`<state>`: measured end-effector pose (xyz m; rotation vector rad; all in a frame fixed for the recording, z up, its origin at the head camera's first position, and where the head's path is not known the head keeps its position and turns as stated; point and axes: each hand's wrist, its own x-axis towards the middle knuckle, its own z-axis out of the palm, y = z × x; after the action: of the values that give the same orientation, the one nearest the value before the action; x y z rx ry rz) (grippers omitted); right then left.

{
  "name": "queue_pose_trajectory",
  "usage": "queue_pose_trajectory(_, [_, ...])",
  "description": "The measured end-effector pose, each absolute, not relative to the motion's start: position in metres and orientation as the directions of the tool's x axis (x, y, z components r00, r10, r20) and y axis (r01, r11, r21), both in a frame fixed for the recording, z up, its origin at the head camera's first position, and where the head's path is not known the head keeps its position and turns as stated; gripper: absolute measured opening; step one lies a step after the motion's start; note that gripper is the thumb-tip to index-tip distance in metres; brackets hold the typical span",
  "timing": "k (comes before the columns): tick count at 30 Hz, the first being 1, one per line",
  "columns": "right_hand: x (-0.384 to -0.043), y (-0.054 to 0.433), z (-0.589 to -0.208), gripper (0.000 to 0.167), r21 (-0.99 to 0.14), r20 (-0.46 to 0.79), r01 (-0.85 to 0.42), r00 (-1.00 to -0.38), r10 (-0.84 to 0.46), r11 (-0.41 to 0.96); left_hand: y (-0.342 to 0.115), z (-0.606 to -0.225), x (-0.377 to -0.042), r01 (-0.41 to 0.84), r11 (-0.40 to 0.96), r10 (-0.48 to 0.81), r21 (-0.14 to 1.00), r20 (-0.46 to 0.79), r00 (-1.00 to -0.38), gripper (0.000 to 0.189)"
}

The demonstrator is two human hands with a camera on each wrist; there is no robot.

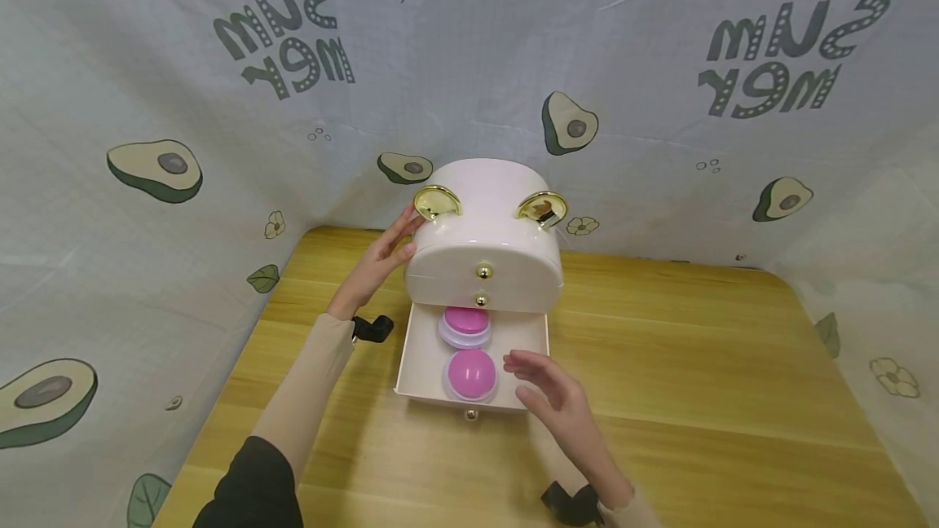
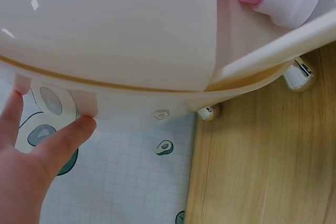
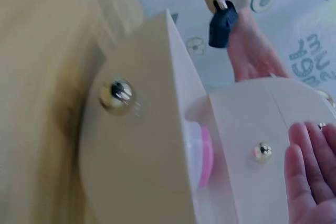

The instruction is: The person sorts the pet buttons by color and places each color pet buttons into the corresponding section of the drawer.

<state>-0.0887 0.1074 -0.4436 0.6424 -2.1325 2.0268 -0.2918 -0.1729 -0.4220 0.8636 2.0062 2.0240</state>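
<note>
A white rounded storage box (image 1: 487, 202) with gold-rimmed ears and gold knobs stands on the table. Its bottom drawer (image 1: 421, 365) is pulled out and holds two round lilac containers with pink domed lids: a front one (image 1: 472, 374) and a rear one (image 1: 466, 324), partly under the box's overhang. My left hand (image 1: 377, 263) rests against the box's left side, its fingertips touching the wall in the left wrist view. Over the drawer's right edge hovers my right hand (image 1: 553, 402), fingers loosely extended and nothing in them.
The wooden table (image 1: 697, 349) extends to both sides of the box. Behind it hangs a pale cloth (image 1: 469, 47) printed with avocados and lettering. A black wrist mount (image 1: 372, 329) sits at the left wrist and another (image 1: 572, 503) at the right.
</note>
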Motion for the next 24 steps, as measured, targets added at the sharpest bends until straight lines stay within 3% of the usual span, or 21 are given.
queue_pose_trajectory(10, [-0.061,0.097,-0.480,0.031,-0.966,0.215,-0.258,-0.831,-0.513,0.013,-0.171,-0.397,-0.278,0.259,-0.063,0.506,0.964,0.255,-0.824,0.063])
queue_pose_trajectory(24, [-0.060,0.090,-0.513,0.041,-0.987,0.127,-0.162,-0.840,-0.527,0.021,-0.172,-0.395,-0.276,0.245,-0.061,0.508,0.967,0.242,-0.827,0.064])
